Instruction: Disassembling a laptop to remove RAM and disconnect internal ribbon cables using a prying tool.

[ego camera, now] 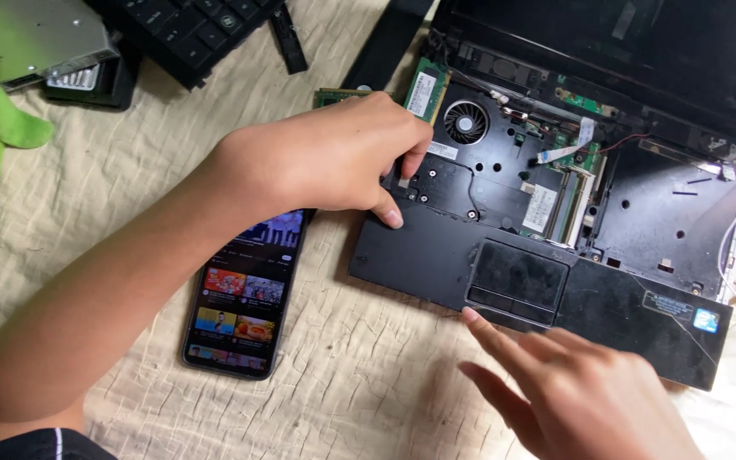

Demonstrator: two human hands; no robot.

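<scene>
The laptop [555, 213] lies opened up on a creased cloth [368, 375], keyboard out and its fan [466, 122], board and cables bare. As I judge it, the step in hand is freeing the palmrest [436, 255] from the base at its upper left corner.

The left hand [334, 158] is curled over that corner, fingers bent down onto the edge and thumb tip pressed on the palmrest's top; it grips nothing loose that I can see. The right hand [581, 392] is open, 1 finger stretched out so its tip touches the palmrest's front edge just below the touchpad [517, 277], holding nothing.

So the palmrest sits directly under both hands: left at the rear corner, right at the front middle. The next move seems to call for a steady lift or pry at the corner while the front edge is held down, with care for the thin cables near the fan.

A phone [244, 298] with a lit screen lies on the cloth just left of the laptop, under the left forearm. A loose keyboard [198, 30] rests at the top.
</scene>
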